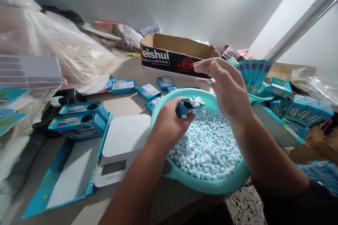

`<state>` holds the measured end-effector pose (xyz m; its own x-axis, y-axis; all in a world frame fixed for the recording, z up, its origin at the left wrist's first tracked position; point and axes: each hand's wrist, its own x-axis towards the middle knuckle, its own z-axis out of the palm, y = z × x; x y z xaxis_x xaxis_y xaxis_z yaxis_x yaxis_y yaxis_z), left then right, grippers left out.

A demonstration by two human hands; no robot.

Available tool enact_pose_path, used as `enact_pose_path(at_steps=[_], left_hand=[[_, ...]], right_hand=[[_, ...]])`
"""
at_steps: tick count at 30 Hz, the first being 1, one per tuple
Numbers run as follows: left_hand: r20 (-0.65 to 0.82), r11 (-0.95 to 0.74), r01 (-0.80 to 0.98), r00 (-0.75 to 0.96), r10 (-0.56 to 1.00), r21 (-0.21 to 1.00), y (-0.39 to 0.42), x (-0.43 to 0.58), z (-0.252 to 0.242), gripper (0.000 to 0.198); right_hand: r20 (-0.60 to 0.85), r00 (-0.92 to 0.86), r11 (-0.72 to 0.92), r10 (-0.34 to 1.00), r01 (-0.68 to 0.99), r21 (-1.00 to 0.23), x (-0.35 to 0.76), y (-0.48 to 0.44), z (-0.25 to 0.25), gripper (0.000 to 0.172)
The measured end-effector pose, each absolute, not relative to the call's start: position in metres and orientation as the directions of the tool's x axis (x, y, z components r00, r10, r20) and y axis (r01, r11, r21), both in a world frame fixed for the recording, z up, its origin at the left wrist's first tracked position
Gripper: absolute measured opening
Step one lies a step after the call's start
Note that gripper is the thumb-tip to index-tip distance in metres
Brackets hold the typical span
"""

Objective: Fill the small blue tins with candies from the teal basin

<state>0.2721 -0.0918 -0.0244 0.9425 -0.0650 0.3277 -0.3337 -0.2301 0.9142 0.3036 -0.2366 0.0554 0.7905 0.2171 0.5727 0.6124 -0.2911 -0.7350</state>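
forearms [266,147] reaching over a teal basin [224,188] of tablets [208,144], my left hand [170,121] grips a small box [181,110], my right hand [228,89], loosely spread, just right of it.

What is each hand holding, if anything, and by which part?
The left hand holds a small blue candy box around its sides, below the holed top; whether the right hand holds anything cannot be told.

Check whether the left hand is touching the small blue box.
Touching: the head view plainly shows the left hand wrapped around the small blue box, with its holed top showing.
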Motion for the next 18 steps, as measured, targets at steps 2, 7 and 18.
enact_pose_path(at_steps=[2,7,18], left_hand=[[0.330,-0.210,-0.328,0.943,-0.026,0.921,-0.091,0.272,-0.026,0.031],[0.349,-0.216,-0.334,0.937,0.034,0.918,-0.089,0.272,-0.026,0.039],[0.284,-0.347,-0.255,0.958,0.035,0.903,-0.088,0.272,-0.024,0.037]], right_hand=[[0.599,0.762,-0.499,0.245,0.629,-0.596,0.305,-0.243,0.054,0.024],[0.383,0.850,-0.767,0.362,0.505,-0.395,0.311,-0.248,0.048,0.018],[0.350,0.791,-0.743,0.502,0.602,-0.294,0.296,-0.225,0.042,0.023]])
